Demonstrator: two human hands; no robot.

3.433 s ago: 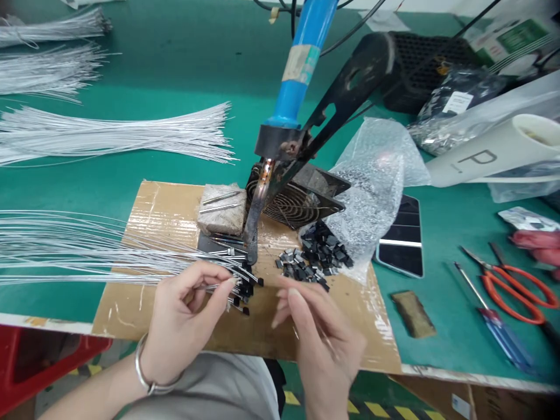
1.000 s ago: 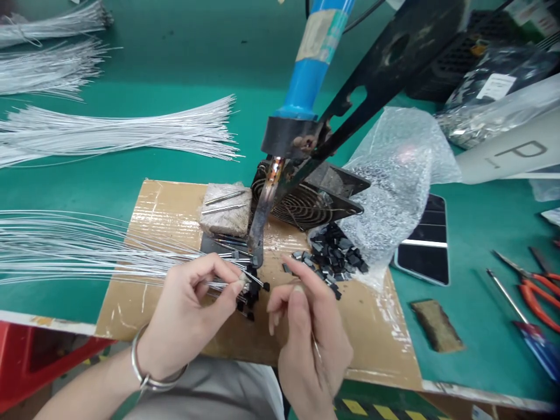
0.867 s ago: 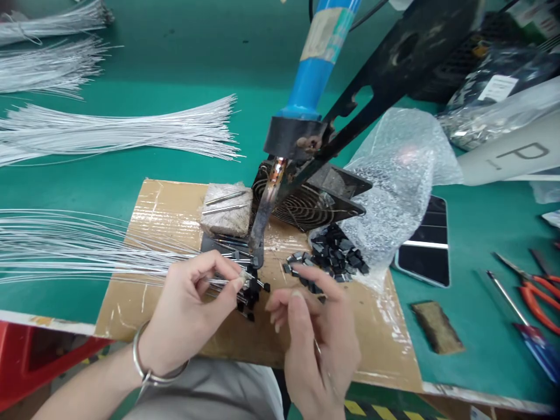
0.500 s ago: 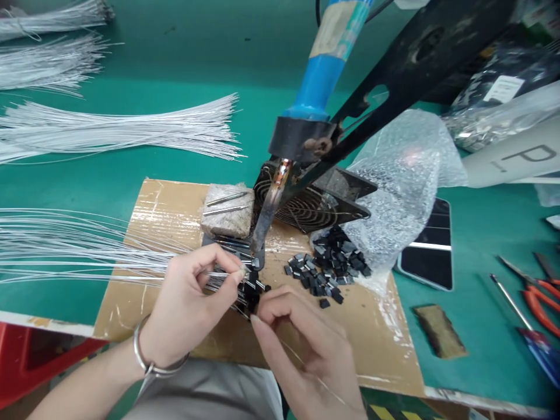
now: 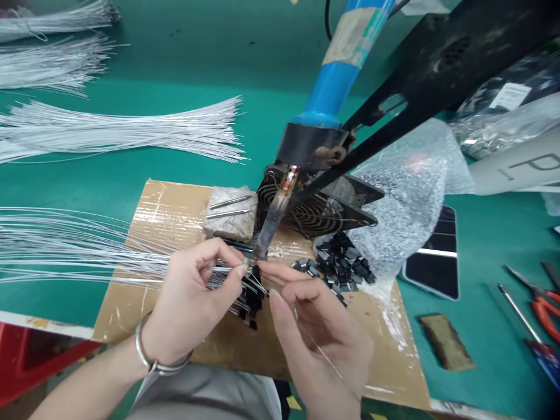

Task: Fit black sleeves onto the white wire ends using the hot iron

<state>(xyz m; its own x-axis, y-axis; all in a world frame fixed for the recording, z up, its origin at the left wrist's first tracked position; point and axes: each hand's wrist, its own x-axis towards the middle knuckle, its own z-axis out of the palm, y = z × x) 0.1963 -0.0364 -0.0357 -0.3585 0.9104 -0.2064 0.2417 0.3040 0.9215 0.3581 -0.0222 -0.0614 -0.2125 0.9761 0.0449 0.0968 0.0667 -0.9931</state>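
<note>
My left hand [image 5: 196, 297] is closed, thumb and forefinger pinching the end of a white wire from the loose bunch [image 5: 96, 251] just below the soldering iron's tip [image 5: 261, 248]. Beside it, my right hand [image 5: 324, 338] is curled, with a thin strand of solder wire [image 5: 326, 357] running across its palm. The right fingertips are close to the left ones, by the iron tip. Thin leads reach toward the right thumb; whether the thumb touches them I cannot tell. Under both hands lie wires ending in small black pieces [image 5: 251, 303]. The iron's blue handle [image 5: 328, 87] slants above, clamped.
Loose black pieces [image 5: 345, 262] are heaped on the cardboard [image 5: 394, 350]. Behind stand a fan [image 5: 315, 213] and a wrapped block [image 5: 230, 227] with two metal rods. Bubble wrap [image 5: 402, 175], a phone [image 5: 431, 268], a brown sponge [image 5: 446, 341] and pliers [image 5: 542, 309] lie to the right.
My right hand has shifted right, and its forefinger now reaches up to the iron tip beside my left fingers. My left hand keeps its pinch. The whole view has shifted slightly.
</note>
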